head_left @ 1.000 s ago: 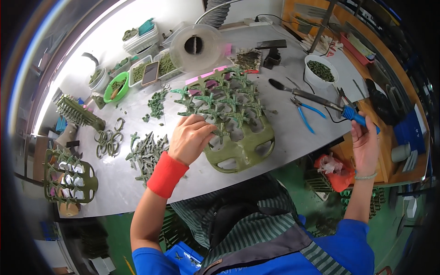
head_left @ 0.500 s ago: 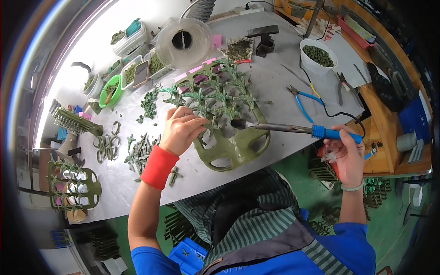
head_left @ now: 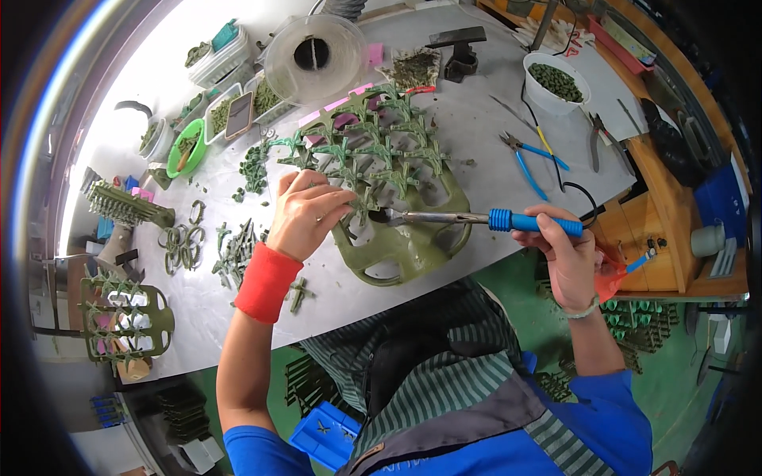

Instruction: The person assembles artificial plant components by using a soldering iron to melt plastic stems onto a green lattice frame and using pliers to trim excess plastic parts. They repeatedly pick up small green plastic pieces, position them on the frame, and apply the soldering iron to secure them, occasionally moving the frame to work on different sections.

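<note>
Frame on grey table, green floor; left fingers pinch sprig, right fingers grip blue-handled tool.

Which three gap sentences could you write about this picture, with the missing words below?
The right hand holds a long metal-shafted tool whose ribbed handle is coloured ____.
The cloth wristband by the left hand is coloured ____.
The round white bowl stands to the ____ of the flat olive-green frame.

Missing words: blue; red; right.

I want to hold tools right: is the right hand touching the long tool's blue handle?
Touching. The head view shows the right hand gripping the long tool's blue handle between thumb and fingers.
</note>
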{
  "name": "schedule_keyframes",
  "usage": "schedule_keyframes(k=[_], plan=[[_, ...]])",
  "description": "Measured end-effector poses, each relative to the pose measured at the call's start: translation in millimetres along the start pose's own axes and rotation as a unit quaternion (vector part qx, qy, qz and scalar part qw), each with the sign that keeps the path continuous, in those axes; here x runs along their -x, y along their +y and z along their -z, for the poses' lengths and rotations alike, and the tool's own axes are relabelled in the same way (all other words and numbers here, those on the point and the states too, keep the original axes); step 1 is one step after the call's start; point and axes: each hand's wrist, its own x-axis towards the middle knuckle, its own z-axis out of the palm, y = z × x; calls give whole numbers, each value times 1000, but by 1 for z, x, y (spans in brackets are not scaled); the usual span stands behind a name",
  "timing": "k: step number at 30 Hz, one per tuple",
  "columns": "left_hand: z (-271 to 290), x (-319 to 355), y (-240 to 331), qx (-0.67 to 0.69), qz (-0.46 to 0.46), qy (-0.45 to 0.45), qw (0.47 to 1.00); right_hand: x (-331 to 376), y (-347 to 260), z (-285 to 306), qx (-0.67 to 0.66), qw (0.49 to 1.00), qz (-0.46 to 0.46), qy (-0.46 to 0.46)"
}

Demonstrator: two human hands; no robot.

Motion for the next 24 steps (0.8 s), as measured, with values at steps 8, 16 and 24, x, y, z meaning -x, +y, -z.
schedule_keyframes(k=[8,16,24], plan=[[-4,-3,-2,-9,-24,3,1000,-4,13,-6,-19,1000,7,-7],[-5,-4,-2,-28,-23,-10,999,-4,17,-9,-36,999,6,3],[-5,-5,-2,-30,-21,-12,999,-6,8,-8,5,1000,27,-13]])
